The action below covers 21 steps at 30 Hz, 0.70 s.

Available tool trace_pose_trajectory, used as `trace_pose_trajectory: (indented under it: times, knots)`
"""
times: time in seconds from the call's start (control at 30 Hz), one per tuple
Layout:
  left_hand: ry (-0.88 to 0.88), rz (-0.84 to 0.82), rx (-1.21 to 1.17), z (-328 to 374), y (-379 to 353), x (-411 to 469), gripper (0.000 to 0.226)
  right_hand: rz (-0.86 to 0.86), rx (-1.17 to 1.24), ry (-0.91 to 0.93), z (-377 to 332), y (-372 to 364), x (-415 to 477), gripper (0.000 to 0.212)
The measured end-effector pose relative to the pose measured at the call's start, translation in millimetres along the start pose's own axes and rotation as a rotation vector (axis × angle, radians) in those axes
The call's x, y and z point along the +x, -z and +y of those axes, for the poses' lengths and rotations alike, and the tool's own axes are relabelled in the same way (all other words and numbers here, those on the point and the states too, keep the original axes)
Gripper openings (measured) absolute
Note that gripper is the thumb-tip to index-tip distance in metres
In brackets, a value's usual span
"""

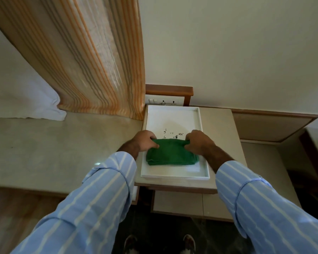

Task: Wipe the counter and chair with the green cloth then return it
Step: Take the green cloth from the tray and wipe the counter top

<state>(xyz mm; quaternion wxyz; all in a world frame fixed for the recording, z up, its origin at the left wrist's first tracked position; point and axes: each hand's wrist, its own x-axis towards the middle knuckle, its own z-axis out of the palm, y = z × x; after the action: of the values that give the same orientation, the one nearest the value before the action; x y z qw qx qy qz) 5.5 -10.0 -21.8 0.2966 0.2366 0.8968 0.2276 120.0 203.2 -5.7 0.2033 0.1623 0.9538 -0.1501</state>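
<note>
Both your left hand [144, 141] and right hand [197, 142] pinch the folded green cloth [171, 153] in the white tray [173, 114] (pickup or return, unclear); keep the folds together.

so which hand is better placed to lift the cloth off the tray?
Roughly even, slight edge left: left hand and right hand each pinch a far corner of the folded green cloth in the white rectangular tray.
</note>
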Motion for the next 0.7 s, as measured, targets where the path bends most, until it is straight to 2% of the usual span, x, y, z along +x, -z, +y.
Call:
trace_pose_trajectory:
  times: [0.13,0.37,0.7]
  knots:
    - [0.001,0.05,-0.232,-14.8,37.2,-11.1,0.034,0.042,0.18,0.035,-26.3,28.0,5.6,0.022]
    - [-0.054,0.187,-0.375,-77.9,138.2,-63.0,0.021,0.215,0.262,0.175,-126.1,74.5,6.6,0.027]
    - [0.038,0.48,-0.526,-216.9,244.0,-175.3,0.032,0.256,0.145,0.404,-326.4,79.1,15.6,0.033]
